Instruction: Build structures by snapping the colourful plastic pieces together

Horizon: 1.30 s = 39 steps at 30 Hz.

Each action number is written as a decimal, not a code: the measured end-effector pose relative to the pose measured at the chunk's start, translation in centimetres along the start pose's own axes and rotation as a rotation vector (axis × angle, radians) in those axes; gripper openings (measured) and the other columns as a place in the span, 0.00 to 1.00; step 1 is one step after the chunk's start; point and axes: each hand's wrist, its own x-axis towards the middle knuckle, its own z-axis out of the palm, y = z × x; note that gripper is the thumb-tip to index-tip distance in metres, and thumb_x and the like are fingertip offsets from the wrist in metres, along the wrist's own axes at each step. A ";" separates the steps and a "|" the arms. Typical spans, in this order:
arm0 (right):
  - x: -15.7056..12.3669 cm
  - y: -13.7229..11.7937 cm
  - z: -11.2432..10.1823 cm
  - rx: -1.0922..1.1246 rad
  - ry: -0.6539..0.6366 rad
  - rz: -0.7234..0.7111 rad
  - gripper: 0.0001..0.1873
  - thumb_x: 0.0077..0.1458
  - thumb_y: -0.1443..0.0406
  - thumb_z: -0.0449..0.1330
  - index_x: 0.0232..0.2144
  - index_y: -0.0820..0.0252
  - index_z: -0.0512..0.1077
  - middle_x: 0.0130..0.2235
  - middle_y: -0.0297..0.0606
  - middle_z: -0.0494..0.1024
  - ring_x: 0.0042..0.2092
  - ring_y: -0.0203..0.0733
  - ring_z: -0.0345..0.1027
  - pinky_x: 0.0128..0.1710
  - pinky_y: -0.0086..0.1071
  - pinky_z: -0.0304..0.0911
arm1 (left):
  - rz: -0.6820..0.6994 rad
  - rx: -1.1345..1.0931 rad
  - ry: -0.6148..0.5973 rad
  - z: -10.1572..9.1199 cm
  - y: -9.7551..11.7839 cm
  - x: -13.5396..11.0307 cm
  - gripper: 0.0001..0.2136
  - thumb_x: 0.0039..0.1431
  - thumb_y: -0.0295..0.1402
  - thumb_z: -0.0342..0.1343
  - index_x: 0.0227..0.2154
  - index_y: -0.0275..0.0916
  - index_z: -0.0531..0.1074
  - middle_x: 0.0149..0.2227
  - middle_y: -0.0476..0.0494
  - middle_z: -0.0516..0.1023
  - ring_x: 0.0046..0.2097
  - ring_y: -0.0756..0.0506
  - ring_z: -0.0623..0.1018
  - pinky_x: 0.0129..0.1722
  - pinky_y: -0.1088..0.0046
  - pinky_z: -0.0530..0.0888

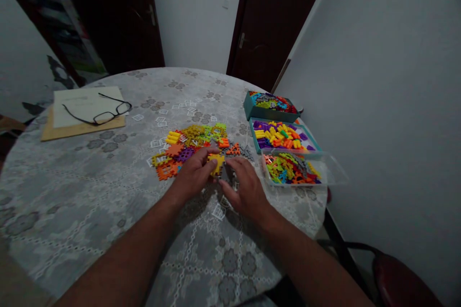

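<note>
Between thumb and fingers of my left hand point(196, 171) is a yellow interlocking building piece point(217, 164) with notched edges. My right hand point(247, 187) curves round a grey building piece point(226, 173) right beside the yellow one, thumb below and fingers above. Whether the two pieces are joined cannot be made out. Just beyond my hands lies a loose pile of building pieces in orange point(166, 171), purple point(186, 154), olive point(192, 134) and lime green. A white window-shaped piece point(218, 211) rests on the cloth below my hands.
To the right stand a teal box point(272, 114) full of pieces, a tray point(255, 141) of yellow, orange and purple parts, and a clear plastic container point(291, 184). Black glasses point(104, 117) lie on papers point(81, 100) at the left. Several white pieces dot the round table point(108, 192).
</note>
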 end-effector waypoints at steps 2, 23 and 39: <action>0.0 0.1 0.4 -0.002 0.004 0.027 0.25 0.66 0.64 0.64 0.64 0.52 0.68 0.61 0.49 0.75 0.64 0.54 0.69 0.66 0.53 0.68 | -0.008 -0.002 0.001 0.1 -0.1 0.0 0.17 0.60 0.38 0.62 0.52 0.43 0.79 0.38 0.43 0.81 0.33 0.44 0.79 0.29 0.70 0.77; 3.4 3.4 0.8 -0.402 -0.253 0.299 0.22 0.67 0.68 0.57 0.62 0.63 0.72 0.69 0.58 0.68 0.68 0.60 0.66 0.65 0.51 0.66 | -0.104 -0.392 0.350 -2.5 -1.5 2.5 0.23 0.55 0.25 0.60 0.55 0.44 0.76 0.46 0.44 0.76 0.31 0.51 0.81 0.32 0.71 0.84; 0.9 1.0 0.1 -0.412 -0.372 0.240 0.02 0.65 0.67 0.60 0.40 0.57 0.73 0.47 0.48 0.77 0.49 0.50 0.72 0.51 0.41 0.70 | -0.129 -0.419 0.298 -2.0 -0.8 2.1 0.26 0.53 0.23 0.59 0.56 0.43 0.74 0.39 0.47 0.76 0.30 0.48 0.84 0.33 0.70 0.85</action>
